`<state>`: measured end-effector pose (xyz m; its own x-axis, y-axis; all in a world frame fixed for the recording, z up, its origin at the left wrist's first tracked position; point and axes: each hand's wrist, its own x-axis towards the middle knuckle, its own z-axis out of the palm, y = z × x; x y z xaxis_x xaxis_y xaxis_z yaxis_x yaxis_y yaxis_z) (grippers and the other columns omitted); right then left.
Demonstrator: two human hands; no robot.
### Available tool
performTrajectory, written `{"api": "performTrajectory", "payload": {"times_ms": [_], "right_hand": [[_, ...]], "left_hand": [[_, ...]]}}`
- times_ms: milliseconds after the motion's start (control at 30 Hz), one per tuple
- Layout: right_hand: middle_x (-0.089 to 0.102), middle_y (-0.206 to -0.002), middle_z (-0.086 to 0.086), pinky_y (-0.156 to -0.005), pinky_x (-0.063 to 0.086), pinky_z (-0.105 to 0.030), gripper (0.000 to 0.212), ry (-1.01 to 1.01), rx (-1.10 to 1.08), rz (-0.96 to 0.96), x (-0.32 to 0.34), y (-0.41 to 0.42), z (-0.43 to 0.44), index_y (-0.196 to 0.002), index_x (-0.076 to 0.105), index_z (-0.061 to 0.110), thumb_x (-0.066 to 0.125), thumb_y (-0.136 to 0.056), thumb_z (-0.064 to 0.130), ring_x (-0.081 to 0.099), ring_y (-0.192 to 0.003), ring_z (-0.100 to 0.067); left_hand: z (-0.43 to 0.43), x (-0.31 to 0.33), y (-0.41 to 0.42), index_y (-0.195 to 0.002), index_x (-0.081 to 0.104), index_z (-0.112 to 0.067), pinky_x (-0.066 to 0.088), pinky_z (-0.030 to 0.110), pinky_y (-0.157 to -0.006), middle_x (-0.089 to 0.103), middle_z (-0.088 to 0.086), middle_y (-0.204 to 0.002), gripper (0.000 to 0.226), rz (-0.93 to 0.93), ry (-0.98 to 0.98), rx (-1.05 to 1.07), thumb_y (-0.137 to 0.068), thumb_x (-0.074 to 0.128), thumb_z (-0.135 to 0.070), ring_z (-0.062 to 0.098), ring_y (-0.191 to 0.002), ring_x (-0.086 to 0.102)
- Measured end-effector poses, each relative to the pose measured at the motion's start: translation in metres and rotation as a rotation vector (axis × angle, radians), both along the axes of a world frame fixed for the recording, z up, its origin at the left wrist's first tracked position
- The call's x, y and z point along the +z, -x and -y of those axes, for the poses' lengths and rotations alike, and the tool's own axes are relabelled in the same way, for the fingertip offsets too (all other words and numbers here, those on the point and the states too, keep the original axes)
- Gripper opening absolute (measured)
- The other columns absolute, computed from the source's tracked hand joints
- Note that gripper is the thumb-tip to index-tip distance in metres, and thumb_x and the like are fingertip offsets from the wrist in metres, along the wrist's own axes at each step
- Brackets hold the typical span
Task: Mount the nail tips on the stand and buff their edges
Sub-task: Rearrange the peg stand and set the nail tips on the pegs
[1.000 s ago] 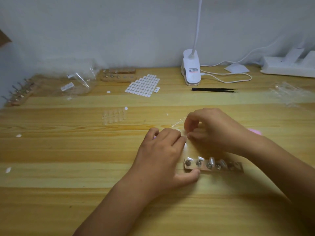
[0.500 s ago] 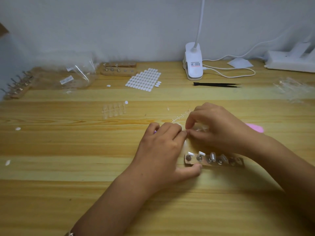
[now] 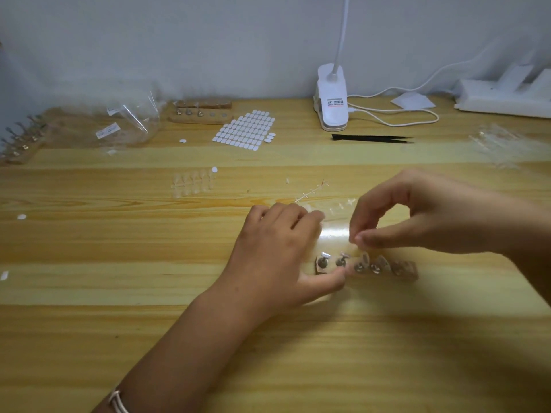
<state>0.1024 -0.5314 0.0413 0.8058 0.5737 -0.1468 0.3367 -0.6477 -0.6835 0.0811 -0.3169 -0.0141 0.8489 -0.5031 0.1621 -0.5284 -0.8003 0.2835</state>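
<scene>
1. Nail tip [image 3: 355, 239]: your right hand [image 3: 432, 216] pinches it between thumb and forefinger at frame centre, just above the stand [image 3: 366, 268].
2. Your left hand [image 3: 280, 257] braces the stand's left end with its thumb; whether its curled fingers hold anything cannot be told.
3. Risk: a light pinch lets the tip slip; a hard push tilts the stand.
4. Tip: small, clear, curved, smooth plastic. Stand: narrow wooden block, metal pegs [image 3: 322, 262].
</scene>
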Motion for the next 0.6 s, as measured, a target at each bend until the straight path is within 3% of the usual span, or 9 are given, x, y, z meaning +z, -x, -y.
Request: {"api": "performTrajectory", "payload": {"times_ms": [133,300,400,600], "right_hand": [[0.072,-0.077,0.02,-0.076,0.051,-0.028,0.004,0.036,0.013,0.077,0.0,0.001,0.0,-0.08,0.077,0.03,0.076,-0.078,0.027,0.068,-0.08,0.0],[0.072,-0.08,0.018,-0.075,0.048,-0.017,0.007,0.001,0.081,0.112,0.002,0.001,0.001,-0.083,0.079,0.027,0.077,-0.077,0.025,0.068,-0.081,-0.002],[0.071,-0.084,0.016,-0.073,0.047,-0.018,0.008,0.045,0.125,0.141,0.002,0.0,0.002,-0.087,0.078,0.03,0.076,-0.081,0.026,0.066,-0.086,-0.002],[0.068,-0.085,0.016,-0.064,0.039,-0.005,0.011,0.085,0.173,0.178,-0.001,0.002,-0.002,-0.091,0.076,0.026,0.074,-0.085,0.017,0.061,-0.084,-0.001]], "left_hand": [[0.003,-0.003,0.003,-0.115,0.064,-0.026,0.032,0.032,-0.094,0.059,-0.01,-0.112,0.059,0.007,0.158,0.021,-0.07,0.063,-0.065,0.01,-0.106,0.052],[0.014,-0.008,0.005,-0.08,0.069,-0.025,0.029,0.033,-0.091,0.061,-0.011,-0.091,0.017,-0.142,0.415,0.026,-0.072,0.08,-0.036,0.009,-0.095,0.054],[0.015,-0.01,0.003,-0.075,0.07,-0.023,0.027,0.03,-0.089,0.064,-0.009,-0.088,0.013,-0.203,0.468,0.026,-0.073,0.083,-0.026,0.011,-0.093,0.057],[0.01,-0.009,-0.001,-0.073,0.073,-0.026,0.029,0.033,-0.091,0.067,-0.009,-0.086,0.012,-0.265,0.521,0.014,-0.071,0.085,-0.025,0.009,-0.091,0.059]]}}
